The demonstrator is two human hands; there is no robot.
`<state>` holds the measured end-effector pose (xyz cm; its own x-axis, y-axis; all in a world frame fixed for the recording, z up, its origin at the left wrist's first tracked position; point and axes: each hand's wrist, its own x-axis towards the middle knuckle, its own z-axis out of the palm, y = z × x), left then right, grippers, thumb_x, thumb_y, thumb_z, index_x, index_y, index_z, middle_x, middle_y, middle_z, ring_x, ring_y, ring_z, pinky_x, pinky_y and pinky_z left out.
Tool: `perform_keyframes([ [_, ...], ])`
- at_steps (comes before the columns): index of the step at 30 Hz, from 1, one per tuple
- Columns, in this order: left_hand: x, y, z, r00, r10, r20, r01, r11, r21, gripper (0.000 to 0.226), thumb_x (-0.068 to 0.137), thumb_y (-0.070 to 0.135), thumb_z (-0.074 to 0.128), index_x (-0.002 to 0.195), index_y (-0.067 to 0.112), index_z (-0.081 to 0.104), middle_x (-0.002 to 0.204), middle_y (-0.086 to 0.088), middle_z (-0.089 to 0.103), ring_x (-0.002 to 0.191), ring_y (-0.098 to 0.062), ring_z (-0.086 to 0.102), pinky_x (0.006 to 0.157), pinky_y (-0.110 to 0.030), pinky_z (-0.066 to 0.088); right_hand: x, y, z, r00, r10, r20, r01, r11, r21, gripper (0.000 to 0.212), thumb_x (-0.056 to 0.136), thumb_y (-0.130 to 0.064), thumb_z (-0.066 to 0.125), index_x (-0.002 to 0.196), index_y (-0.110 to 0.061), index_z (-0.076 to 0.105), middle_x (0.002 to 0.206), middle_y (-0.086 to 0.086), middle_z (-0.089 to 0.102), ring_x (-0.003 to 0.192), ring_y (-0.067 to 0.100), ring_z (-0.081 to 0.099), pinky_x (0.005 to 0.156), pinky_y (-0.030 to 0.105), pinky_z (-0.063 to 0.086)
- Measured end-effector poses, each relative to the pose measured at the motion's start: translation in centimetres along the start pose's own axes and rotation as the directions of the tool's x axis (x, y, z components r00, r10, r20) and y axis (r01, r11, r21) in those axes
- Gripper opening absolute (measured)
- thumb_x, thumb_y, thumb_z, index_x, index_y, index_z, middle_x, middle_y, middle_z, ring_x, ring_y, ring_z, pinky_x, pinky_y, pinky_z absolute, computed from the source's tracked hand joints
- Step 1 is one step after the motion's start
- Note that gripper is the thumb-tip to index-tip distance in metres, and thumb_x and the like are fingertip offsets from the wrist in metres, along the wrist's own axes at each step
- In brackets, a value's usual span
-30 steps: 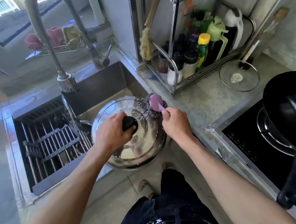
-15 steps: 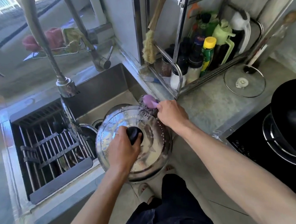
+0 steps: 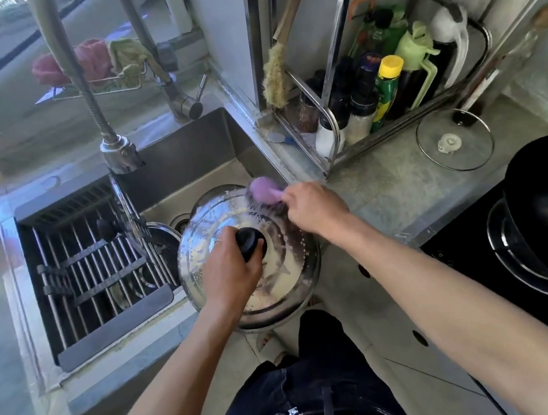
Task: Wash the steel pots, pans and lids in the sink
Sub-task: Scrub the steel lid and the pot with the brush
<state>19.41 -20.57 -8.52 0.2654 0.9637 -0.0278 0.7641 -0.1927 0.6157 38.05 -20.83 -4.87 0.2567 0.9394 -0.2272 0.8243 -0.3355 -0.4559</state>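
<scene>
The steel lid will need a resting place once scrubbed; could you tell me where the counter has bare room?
Bare counter lies between the sink, the bottle rack and the glass lid. The cooktop carries black pans, and the rack is packed.

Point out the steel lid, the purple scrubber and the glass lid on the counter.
steel lid (image 3: 202, 237): head view, bare soapy top left of the knob.
purple scrubber (image 3: 261, 188): head view, purple head.
glass lid (image 3: 471, 154): head view, clear pane near the rim.

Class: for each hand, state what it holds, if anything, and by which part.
The left hand grips the steel lid by its black knob. The right hand grips the purple-handled scrubber by its handle, pressed against the lid's far edge.
</scene>
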Motion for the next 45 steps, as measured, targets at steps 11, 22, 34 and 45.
perform_keyframes([
  [11, -0.4, 0.5, -0.3, 1.0, -0.021, -0.01, 0.021, 1.0, -0.001, 0.032, 0.093, 0.033, 0.07, 0.101, 0.01, 0.048, 0.088, -0.002, 0.056, 0.073, -0.027, 0.05, 0.061, -0.036, 0.037, -4.2, 1.4, 1.8, 0.987, 0.091, -0.133, -0.092, 0.996, 0.001, 0.037, 0.099, -0.018, 0.044, 0.131, -0.027, 0.062, 0.11, 0.019, 0.071, 0.096, 0.042, 0.066, 0.074, 0.043, 0.051],
  [22, -0.4, 0.6, -0.8, 0.998, -0.023, 0.063, 0.024, 1.0, -0.017, 0.029, 0.084, 0.014, 0.066, 0.105, 0.005, 0.048, 0.088, -0.008, 0.056, 0.081, -0.037, 0.056, 0.067, -0.045, 0.047, -4.0, 0.9, 1.9, 0.997, -0.014, -0.081, 0.01, 0.999, -0.054, 0.03, 0.102, -0.025, 0.043, 0.121, -0.018, 0.065, 0.108, 0.021, 0.07, 0.097, 0.043, 0.065, 0.069, 0.041, 0.045],
  [34, 0.9, -0.1, -3.8, 0.904, 0.025, 0.427, -0.009, 0.999, -0.039, 0.05, 0.083, 0.003, 0.065, 0.127, 0.014, 0.046, 0.105, -0.005, 0.057, 0.093, -0.027, 0.054, 0.074, -0.036, 0.042, -7.4, 3.6, 4.3, 0.978, 0.003, -0.208, -0.005, 1.0, -0.009, 0.037, 0.098, -0.038, 0.037, 0.115, -0.026, 0.068, 0.094, 0.014, 0.073, 0.085, 0.042, 0.065, 0.064, 0.044, 0.052],
  [45, 3.1, -2.2, -6.6, 0.791, -0.03, 0.611, 0.269, 0.914, -0.303, 0.024, 0.103, 0.021, 0.059, 0.124, 0.027, 0.069, 0.11, -0.028, 0.069, 0.08, -0.02, 0.063, 0.091, -0.05, 0.053, -7.2, 4.6, 1.5, 0.95, -0.277, -0.147, 0.25, 0.952, -0.178, 0.024, 0.097, -0.022, 0.054, 0.109, -0.029, 0.073, 0.093, -0.002, 0.072, 0.083, 0.034, 0.068, 0.055, 0.037, 0.046],
])
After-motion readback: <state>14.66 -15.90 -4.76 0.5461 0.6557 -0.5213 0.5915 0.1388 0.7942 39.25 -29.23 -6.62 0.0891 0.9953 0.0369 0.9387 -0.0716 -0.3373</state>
